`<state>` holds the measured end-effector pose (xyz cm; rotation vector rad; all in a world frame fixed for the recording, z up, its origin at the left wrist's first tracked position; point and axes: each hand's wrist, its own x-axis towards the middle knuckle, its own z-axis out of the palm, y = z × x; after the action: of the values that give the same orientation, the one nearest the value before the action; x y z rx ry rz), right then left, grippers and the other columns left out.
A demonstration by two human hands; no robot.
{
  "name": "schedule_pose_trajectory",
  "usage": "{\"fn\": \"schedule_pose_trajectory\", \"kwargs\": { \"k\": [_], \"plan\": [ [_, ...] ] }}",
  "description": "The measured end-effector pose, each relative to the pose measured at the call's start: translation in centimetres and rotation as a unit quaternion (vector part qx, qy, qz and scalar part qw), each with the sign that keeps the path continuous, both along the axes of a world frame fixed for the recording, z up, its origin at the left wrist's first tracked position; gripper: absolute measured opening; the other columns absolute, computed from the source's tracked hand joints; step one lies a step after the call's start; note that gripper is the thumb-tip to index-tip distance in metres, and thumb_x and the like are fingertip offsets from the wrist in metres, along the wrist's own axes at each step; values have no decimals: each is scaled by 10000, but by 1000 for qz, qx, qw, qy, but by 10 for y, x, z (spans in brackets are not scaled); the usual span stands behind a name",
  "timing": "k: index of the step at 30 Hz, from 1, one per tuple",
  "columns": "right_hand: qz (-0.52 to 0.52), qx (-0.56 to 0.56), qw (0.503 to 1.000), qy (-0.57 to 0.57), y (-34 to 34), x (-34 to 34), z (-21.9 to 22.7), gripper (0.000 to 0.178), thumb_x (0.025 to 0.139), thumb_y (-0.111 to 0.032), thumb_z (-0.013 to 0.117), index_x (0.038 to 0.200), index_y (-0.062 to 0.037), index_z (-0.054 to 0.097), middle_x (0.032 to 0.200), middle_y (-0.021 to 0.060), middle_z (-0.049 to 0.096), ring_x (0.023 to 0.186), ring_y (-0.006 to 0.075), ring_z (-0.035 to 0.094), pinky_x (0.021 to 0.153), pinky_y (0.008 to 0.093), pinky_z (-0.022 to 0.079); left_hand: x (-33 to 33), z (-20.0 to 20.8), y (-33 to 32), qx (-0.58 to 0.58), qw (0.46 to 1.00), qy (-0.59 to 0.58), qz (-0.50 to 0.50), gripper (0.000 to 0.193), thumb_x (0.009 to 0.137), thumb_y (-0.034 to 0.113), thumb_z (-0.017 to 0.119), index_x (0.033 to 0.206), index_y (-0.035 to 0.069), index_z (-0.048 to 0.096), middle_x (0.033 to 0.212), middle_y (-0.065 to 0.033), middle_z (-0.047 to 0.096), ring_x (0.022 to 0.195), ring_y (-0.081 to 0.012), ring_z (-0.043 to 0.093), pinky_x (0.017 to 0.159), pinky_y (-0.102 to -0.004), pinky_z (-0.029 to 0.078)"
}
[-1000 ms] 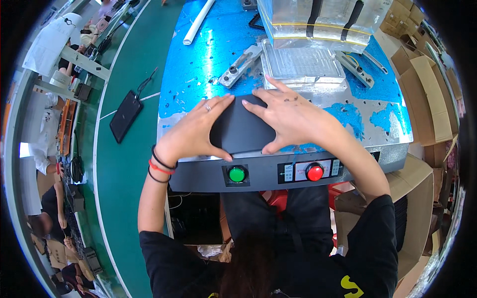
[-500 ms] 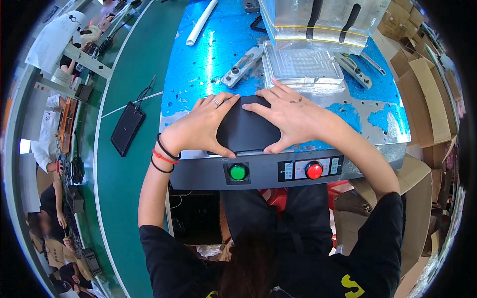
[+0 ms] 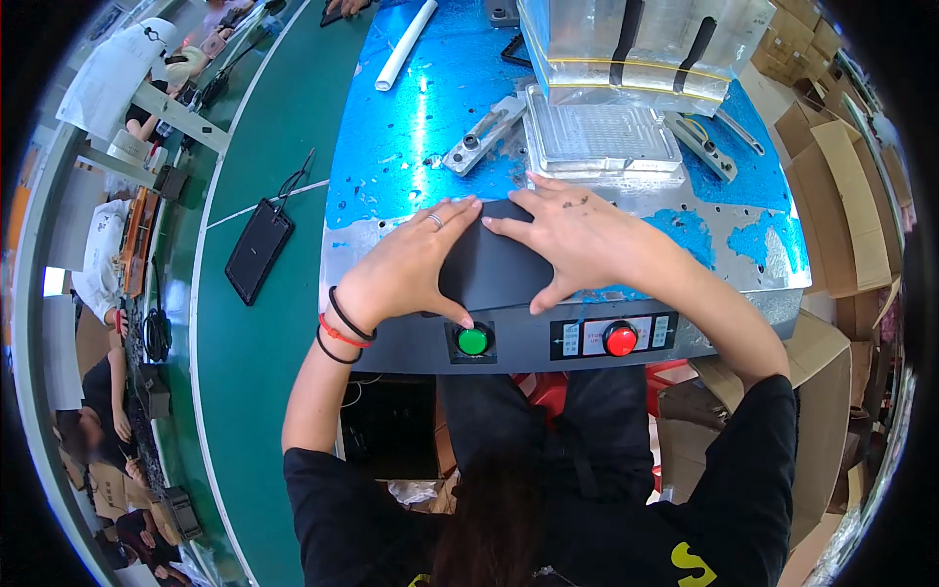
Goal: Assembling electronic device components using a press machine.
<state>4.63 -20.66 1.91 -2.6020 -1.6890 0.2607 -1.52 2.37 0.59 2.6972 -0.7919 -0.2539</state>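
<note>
A flat black panel point(image 3: 496, 256) lies at the front edge of the metal worktop, between my two hands. My left hand point(image 3: 416, 262) grips its left side, with fingertips at the far edge and the thumb at the near edge, close above the green button point(image 3: 472, 339). My right hand point(image 3: 582, 240) holds the right side the same way, its thumb on the near corner. Just beyond the panel sits a clear-topped metal fixture block point(image 3: 608, 137). Between the panel and the front control strip, the contact is partly hidden by my fingers.
A red button point(image 3: 619, 338) is on the front strip. Metal clamp bars point(image 3: 486, 135) flank the fixture, under a large metal block point(image 3: 641, 49). A white tube point(image 3: 406, 47) lies at the back left. On the green surface rests a black corded device point(image 3: 259, 251). Cardboard boxes point(image 3: 831, 215) stand right.
Both hands and the black panel have shifted slightly toward me, so my left thumb is now nearer the green button. Another person's hand with a dark object has appeared at the far green surface.
</note>
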Motion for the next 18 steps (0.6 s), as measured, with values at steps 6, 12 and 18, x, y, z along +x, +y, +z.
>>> {"fn": "schedule_pose_trajectory", "kwargs": {
  "k": [6, 12, 18],
  "plan": [
    [7, 37, 999, -4, -10, -5, -15, 989, 588, -544, 792, 1368, -51, 437, 1293, 264, 459, 1256, 398, 437, 1118, 454, 280, -3, -8, -4, -17, 999, -23, -16, 1186, 514, 472, 863, 1431, -12, 286, 1444, -198, 346, 1320, -388, 347, 1103, -471, 286],
    [-18, 59, 998, 5, -38, -16, -10, 927, 637, -502, 762, 1364, -37, 424, 1328, 279, 390, 1218, 414, 418, 1032, 473, 372, 2, -11, -27, -32, 993, -91, -66, 1140, 545, 417, 825, 1443, -12, 269, 1353, -218, 327, 1184, -403, 338, 1027, -494, 301],
    [-117, 118, 985, -46, -144, 5, 36, 885, 640, -480, 762, 1376, -117, 430, 1322, 233, 432, 1243, 381, 415, 1037, 458, 357, 57, -3, -116, -132, 976, -141, -103, 1088, 587, 439, 787, 1439, -7, 278, 1335, -264, 340, 1198, -445, 322, 1044, -493, 286]
  ]
}}
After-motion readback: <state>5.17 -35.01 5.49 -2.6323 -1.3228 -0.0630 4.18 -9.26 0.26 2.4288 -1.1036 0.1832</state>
